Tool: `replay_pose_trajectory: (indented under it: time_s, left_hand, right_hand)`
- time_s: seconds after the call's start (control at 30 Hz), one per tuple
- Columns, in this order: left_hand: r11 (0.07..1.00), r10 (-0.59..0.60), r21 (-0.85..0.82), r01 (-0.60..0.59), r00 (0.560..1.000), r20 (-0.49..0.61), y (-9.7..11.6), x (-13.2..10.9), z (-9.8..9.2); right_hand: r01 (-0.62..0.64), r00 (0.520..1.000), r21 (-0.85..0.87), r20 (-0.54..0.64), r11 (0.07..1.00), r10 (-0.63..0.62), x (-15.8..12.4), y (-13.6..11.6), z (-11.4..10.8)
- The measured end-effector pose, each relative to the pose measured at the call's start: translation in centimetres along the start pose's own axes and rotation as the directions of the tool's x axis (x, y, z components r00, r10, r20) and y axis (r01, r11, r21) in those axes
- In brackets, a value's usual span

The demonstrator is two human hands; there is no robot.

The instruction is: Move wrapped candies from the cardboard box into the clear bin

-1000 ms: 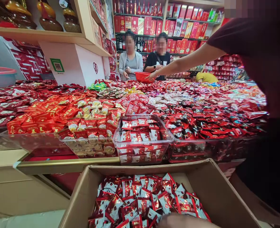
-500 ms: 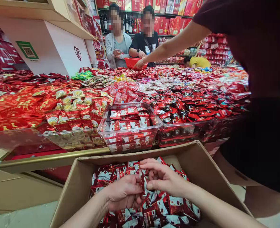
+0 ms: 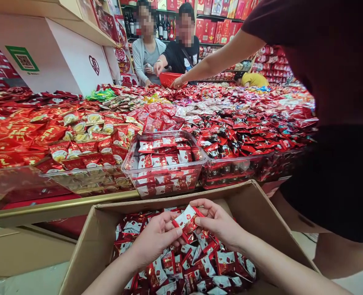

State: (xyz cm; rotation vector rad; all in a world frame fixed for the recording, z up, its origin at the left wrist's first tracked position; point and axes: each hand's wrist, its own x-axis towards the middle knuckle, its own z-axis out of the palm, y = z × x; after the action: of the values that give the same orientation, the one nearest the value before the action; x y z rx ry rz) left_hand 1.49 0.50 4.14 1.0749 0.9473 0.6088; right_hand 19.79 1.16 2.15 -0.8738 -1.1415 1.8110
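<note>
A red and white wrapped packet [image 3: 188,219] is held flat between both hands above an open cardboard box [image 3: 79,250]. My left hand [image 3: 156,237] pinches its left end, thumb on top. The right end is between the thumb and fingers of my right hand [image 3: 218,223]. Beneath the hands, many similar red and white packets [image 3: 199,266] lie loose in the box; the forearms cover part of them. Just beyond the box stands a clear plastic bin [image 3: 165,168] with rows of similar packets.
Heaps of wrapped sweets [image 3: 85,139] cover the counter behind its gold edge [image 3: 64,205]. At the right a person in dark clothes [image 3: 344,102] reaches across toward a red basket [image 3: 170,78]. Two people stand behind the counter; another in yellow [image 3: 255,80] is farther back.
The packet between my hands has turned from edge-on to showing its printed face. Behind the counter, the person in black has stretched a hand out over the red basket. The view has shifted slightly.
</note>
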Motion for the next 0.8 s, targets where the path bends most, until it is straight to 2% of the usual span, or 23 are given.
replay_pose_trajectory:
  time_s: [0.2,0.43,0.67,0.73,0.8]
  left_hand:
    - [0.998,-0.011,-0.054,0.009,1.000,-0.027,-0.3,0.2,0.2]
    - [1.000,0.024,-0.004,-0.025,0.994,-0.110,-0.2,0.3,0.3]
    - [0.998,0.041,-0.056,-0.042,0.999,-0.024,0.5,-0.2,0.4]
    - [0.995,0.057,-0.086,-0.052,0.997,0.056,0.3,-0.4,0.4]
    - [0.993,0.075,-0.104,-0.060,0.986,0.147,-0.1,-0.6,0.4]
  right_hand:
    - [-0.001,0.998,0.090,-0.069,0.996,0.007,0.3,0.5,0.3]
    - [-0.008,0.987,0.098,-0.157,0.995,0.024,0.2,0.2,0.3]
    - [-0.013,0.986,0.152,-0.164,0.988,0.038,0.0,0.0,0.4]
    - [-0.007,0.991,0.088,-0.132,0.996,0.018,-0.2,0.0,0.5]
    - [0.013,0.992,-0.050,-0.121,0.999,-0.019,-0.6,-0.6,0.9]
